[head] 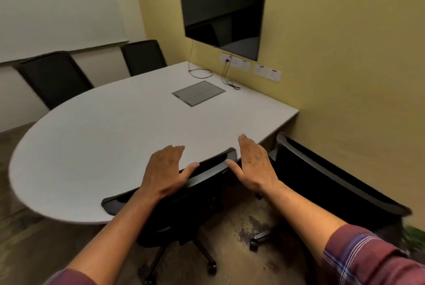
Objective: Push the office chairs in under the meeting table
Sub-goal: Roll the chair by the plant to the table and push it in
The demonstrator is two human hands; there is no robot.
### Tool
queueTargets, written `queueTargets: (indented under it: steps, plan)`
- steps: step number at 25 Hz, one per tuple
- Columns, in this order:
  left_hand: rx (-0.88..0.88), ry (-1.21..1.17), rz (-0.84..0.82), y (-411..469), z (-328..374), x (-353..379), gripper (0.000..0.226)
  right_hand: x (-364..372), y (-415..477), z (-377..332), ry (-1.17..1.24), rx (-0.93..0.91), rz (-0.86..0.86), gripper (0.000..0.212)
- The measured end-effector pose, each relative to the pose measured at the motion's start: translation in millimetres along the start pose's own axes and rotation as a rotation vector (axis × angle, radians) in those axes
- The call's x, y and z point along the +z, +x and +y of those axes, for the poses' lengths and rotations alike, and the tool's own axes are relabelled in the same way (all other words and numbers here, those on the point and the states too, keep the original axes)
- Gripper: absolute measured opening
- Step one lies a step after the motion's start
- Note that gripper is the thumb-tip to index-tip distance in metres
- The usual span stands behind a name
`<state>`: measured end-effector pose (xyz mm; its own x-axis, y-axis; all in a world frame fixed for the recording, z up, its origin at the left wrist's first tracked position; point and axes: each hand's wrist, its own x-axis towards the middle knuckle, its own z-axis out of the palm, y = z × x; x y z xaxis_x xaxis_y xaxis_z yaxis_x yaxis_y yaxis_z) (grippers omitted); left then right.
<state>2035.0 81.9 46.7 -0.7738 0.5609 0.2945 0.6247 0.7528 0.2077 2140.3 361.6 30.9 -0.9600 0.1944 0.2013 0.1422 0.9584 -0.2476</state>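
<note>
A black office chair (184,206) stands right in front of me, the top of its backrest level with the near edge of the white rounded meeting table (103,137). My left hand (166,171) hovers flat over the backrest's top, fingers spread, thumb touching the rim. My right hand (255,164) is flat and spread beside the backrest's right end, holding nothing. A second black chair (333,183) stands to the right by the yellow wall, close to the table's corner. Two more black chairs (55,76) (143,57) sit at the table's far side.
A dark screen (223,6) hangs on the yellow wall above wall sockets (268,72). Cables (202,73) lie on the table near a grey cable hatch (199,92). The near chair's wheeled base (211,268) rests on worn floor. Something green (414,236) shows at the right edge.
</note>
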Motion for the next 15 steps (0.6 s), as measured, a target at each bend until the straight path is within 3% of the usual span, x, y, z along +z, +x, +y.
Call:
queueTargets:
  steps: [8,15]
  plan:
    - [0.310,-0.097,-0.031,79,114,49,0.094,-48,-63,104,-0.089,0.384,0.067,0.097]
    - [0.517,-0.089,-0.155,134,245,81,0.105,-80,-128,207,-0.093,0.622,0.114,0.107]
